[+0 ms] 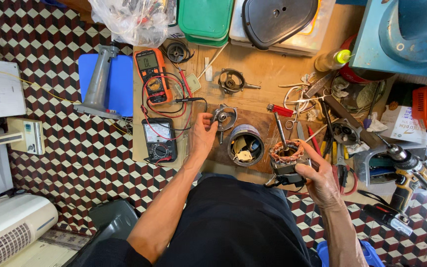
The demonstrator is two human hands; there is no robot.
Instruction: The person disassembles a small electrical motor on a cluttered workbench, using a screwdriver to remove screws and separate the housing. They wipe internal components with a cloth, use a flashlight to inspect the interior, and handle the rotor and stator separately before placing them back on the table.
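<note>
My left hand (202,135) grips a round metal motor end cap (224,117) just above the wooden workbench (268,69). My right hand (319,179) holds a motor stator with copper windings (286,153) near the bench's front edge. A grey cylindrical motor housing (245,143) stands between the two hands. A second metal end cap (232,81) lies farther back on the bench.
Two multimeters, an orange one (150,74) and a black one (158,140), lie at the bench's left with red and black leads. A red-handled hammer (278,118), pliers and screwdrivers crowd the right. A cordless drill (407,170) sits far right. Green containers (205,21) at the back.
</note>
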